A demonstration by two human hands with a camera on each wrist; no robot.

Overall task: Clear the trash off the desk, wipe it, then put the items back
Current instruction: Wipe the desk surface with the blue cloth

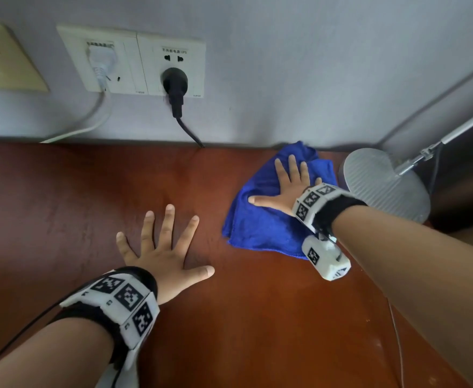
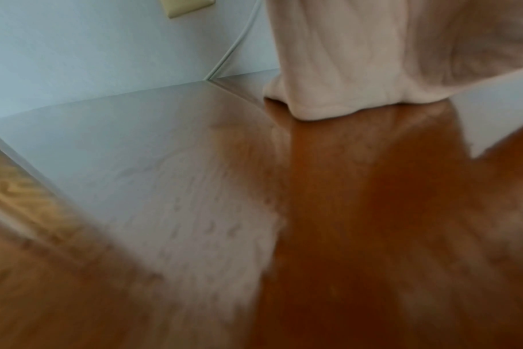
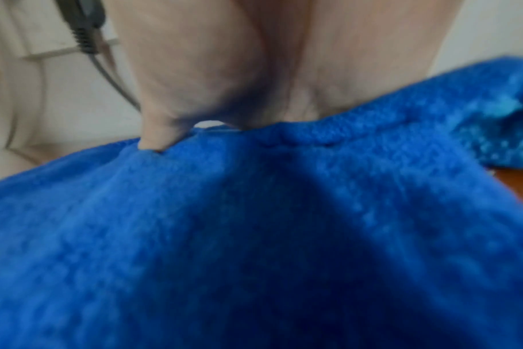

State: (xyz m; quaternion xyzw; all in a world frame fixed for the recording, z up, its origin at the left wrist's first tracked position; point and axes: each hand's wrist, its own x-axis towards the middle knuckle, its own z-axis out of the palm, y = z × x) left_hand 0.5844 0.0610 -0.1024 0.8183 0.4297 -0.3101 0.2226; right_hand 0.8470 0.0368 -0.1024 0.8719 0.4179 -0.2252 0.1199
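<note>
Right hand flat on the blue cloth, left hand flat on the bare desk.

The right hand (image 1: 287,189) presses the blue microfibre cloth (image 1: 260,219) with straight, spread fingers, curled round nothing; the cloth lies rumpled on the reddish-brown desk (image 1: 62,205), just beside the grey lamp base (image 1: 381,183) and close to the wall. Left of the cloth, well apart from it, the left hand (image 1: 164,253) rests palm down on the desk, fingers splayed, holding nothing. Above the desk, a black plug (image 1: 174,82) and a white plug (image 1: 101,60) sit in wall sockets.
</note>
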